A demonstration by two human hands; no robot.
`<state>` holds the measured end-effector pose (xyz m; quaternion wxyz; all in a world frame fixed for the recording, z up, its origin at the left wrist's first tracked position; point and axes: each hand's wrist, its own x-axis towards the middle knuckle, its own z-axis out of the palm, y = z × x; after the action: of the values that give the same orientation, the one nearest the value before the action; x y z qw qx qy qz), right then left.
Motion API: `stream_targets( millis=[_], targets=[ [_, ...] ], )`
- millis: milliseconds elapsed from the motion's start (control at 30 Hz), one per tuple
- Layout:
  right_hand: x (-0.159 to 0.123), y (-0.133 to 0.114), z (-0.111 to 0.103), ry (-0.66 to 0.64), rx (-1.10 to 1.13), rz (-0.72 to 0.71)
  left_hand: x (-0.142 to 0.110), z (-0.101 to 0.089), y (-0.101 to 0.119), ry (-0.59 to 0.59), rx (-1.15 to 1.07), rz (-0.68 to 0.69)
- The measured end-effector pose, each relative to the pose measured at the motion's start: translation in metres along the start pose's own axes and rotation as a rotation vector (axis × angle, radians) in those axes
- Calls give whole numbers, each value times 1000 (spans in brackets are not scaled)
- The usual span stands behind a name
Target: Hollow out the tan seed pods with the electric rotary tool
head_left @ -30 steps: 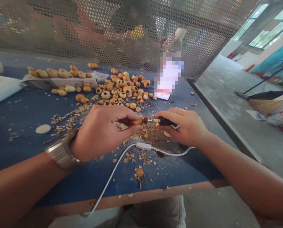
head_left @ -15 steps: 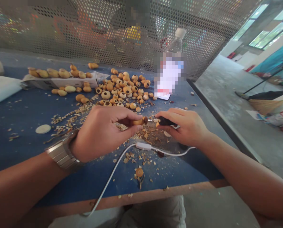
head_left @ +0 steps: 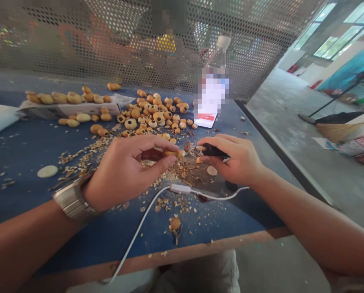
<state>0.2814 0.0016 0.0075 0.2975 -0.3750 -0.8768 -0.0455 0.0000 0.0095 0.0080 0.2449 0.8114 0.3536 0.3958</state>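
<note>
My left hand (head_left: 133, 167), with a metal watch on its wrist, pinches a small yellow gourd (head_left: 173, 154) between thumb and fingers; most of the gourd is hidden. My right hand (head_left: 235, 158) is wrapped round the black handle of a rotary tool (head_left: 213, 150). A small brown disc (head_left: 187, 146) sits on the tool's metal tip, close to the pale end of the gourd. Under both hands lie seeds and brown crumbs (head_left: 189, 173). A white cord with an inline switch (head_left: 180, 189) runs below my hands toward the right hand.
Beyond my hands is a pile of small gourds (head_left: 153, 116), many with round holes. More gourds line a long box (head_left: 72, 109) at left. A phone (head_left: 207, 116) leans on a clear bottle (head_left: 220, 57). A perforated metal screen (head_left: 123, 49) closes the back; a white disc (head_left: 47, 171) lies left.
The gourd and the brown disc, which were together, now show a gap between them. The gourd's pale end has come into sight. The whole view has shifted slightly.
</note>
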Motion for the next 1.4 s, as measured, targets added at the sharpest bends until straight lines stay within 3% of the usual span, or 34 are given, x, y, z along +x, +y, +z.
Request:
stream_targets(
  millis=[267, 733, 1400],
  targets=[
    [-2, 1, 1, -41, -24, 28, -1, 1, -1, -29, -78, -49],
    [-3, 0, 2, -89, -24, 13, 1, 0, -1, -18, -94, 50],
    [-3, -1, 2, -87, -55, 17, -1, -1, 2, 34, -45, 76]
  ],
)
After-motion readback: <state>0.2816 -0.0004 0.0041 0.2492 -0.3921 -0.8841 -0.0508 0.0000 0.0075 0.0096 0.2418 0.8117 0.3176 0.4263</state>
